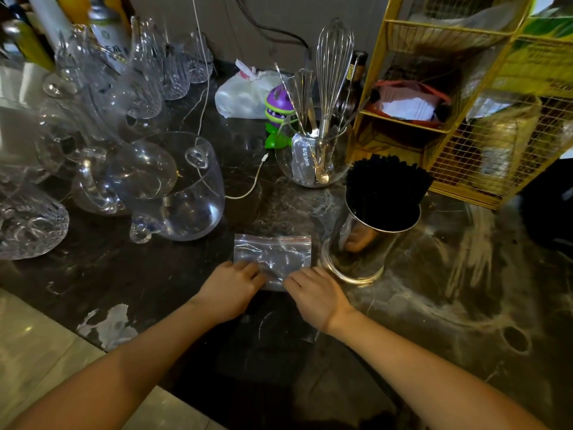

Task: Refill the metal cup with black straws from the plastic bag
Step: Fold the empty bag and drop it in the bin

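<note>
A shiny metal cup point(361, 246) stands on the dark marble counter, right of centre, packed with black straws point(386, 189) that fan out above its rim. Just left of it a clear zip plastic bag point(273, 254) with a red seal strip lies flat on the counter and looks empty. My left hand point(231, 290) presses on the bag's near left corner. My right hand point(316, 294) rests on its near right corner, close to the cup's base. Both hands' fingers lie on the plastic; whether they pinch it I cannot tell.
Glass pitchers and cups point(173, 187) crowd the left side. A round glass bowl point(313, 156) with a whisk and spoons stands behind the bag. A yellow wire rack point(459, 97) rises at the right. A white cable point(248, 187), a purple toy point(277, 110) and a white bag point(242, 94) sit farther back.
</note>
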